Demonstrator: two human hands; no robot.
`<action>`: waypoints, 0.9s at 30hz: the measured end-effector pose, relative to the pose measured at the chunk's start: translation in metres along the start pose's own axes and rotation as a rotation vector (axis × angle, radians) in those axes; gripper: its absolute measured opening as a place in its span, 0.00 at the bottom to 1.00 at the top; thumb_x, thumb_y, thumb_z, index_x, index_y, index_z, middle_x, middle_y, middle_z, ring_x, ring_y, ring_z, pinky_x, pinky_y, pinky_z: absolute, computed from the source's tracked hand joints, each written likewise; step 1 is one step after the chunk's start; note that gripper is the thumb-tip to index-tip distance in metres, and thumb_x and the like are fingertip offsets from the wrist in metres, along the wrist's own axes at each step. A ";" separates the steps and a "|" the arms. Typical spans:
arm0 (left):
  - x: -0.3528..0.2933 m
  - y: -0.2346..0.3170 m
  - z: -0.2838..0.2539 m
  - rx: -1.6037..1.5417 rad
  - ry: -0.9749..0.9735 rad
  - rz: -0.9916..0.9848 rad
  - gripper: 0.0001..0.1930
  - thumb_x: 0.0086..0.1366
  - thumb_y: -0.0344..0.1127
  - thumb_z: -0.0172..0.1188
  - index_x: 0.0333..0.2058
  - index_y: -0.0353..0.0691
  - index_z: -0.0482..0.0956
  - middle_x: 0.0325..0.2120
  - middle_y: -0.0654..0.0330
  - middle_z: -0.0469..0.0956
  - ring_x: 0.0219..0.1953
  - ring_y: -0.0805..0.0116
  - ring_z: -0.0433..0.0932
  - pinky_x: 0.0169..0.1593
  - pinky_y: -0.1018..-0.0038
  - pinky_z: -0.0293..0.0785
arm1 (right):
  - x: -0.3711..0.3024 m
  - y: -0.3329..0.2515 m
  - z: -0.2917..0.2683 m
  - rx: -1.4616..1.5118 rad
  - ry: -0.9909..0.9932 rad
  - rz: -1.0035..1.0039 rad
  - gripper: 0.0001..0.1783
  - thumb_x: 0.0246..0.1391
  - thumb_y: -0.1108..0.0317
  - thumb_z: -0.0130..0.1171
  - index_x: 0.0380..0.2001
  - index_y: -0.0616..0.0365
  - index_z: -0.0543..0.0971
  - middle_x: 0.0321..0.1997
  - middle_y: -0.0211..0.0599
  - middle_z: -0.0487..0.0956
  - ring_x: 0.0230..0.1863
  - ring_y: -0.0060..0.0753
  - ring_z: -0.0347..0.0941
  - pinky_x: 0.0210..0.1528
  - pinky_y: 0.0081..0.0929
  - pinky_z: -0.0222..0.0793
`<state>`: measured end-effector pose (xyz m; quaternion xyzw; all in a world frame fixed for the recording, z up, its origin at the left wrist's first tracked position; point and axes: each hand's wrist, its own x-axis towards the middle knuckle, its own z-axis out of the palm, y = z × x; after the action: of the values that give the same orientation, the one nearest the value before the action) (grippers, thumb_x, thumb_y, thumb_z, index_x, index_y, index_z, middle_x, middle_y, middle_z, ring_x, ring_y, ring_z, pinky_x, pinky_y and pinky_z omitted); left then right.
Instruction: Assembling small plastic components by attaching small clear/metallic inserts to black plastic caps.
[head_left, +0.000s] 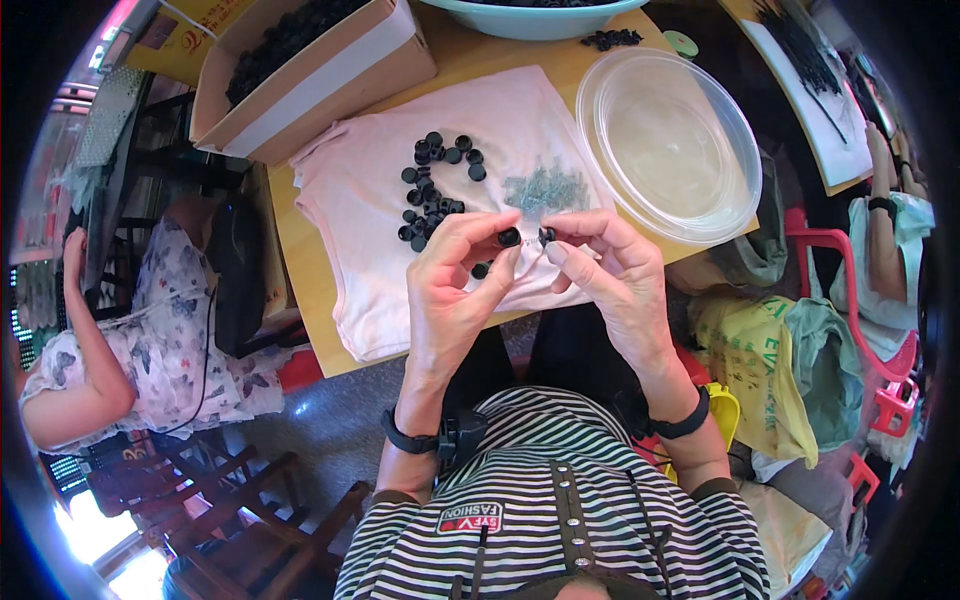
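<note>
Above the pink cloth (pixel 360 200), my left hand (pixel 452 285) pinches a small round black cap (pixel 509 237) between thumb and fingers. Close beside it, my right hand (pixel 612 275) grips another small black part (pixel 546 235) at its fingertips. A thin, spring-like piece shows faintly in the gap between the two parts. Just beyond my left hand lie several loose black caps (pixel 430 190), some on their sides. Behind my fingertips is a heap of small silvery pieces (pixel 545 190) that look like springs. One more black cap (pixel 480 270) sits partly hidden by my left hand.
A cardboard box (pixel 330 85) of black parts stands at the far left, and a light blue basin (pixel 540 18) at the far edge. A round clear plastic lid (pixel 670 145) lies on the right. People sit on both sides; bags (pixel 755 370) rest at my right.
</note>
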<state>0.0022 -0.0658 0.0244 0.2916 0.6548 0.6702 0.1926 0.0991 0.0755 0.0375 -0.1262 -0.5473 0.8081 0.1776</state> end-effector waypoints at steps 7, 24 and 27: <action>-0.011 0.004 0.004 0.055 0.074 0.042 0.15 0.57 0.19 0.62 0.44 0.30 0.75 0.40 0.59 0.75 0.39 0.75 0.76 0.43 0.79 0.73 | -0.009 -0.001 0.004 -0.046 -0.030 -0.048 0.12 0.59 0.73 0.58 0.45 0.65 0.77 0.40 0.32 0.78 0.36 0.17 0.74 0.37 0.16 0.73; -0.024 0.008 0.012 -0.200 0.092 0.109 0.15 0.57 0.15 0.59 0.43 0.31 0.77 0.43 0.57 0.73 0.42 0.72 0.78 0.48 0.78 0.74 | -0.008 0.003 -0.012 0.351 -0.094 0.210 0.15 0.60 0.69 0.57 0.48 0.62 0.76 0.41 0.35 0.81 0.41 0.20 0.77 0.35 0.15 0.75; -0.024 0.011 0.010 -0.253 0.087 0.044 0.14 0.58 0.15 0.59 0.44 0.31 0.77 0.44 0.56 0.73 0.44 0.71 0.78 0.49 0.78 0.74 | -0.008 0.002 -0.013 0.377 -0.089 0.223 0.15 0.59 0.69 0.58 0.48 0.62 0.76 0.41 0.35 0.81 0.40 0.19 0.77 0.34 0.14 0.75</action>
<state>0.0284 -0.0742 0.0317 0.2501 0.5661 0.7635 0.1846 0.1110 0.0829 0.0313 -0.1147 -0.3767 0.9154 0.0832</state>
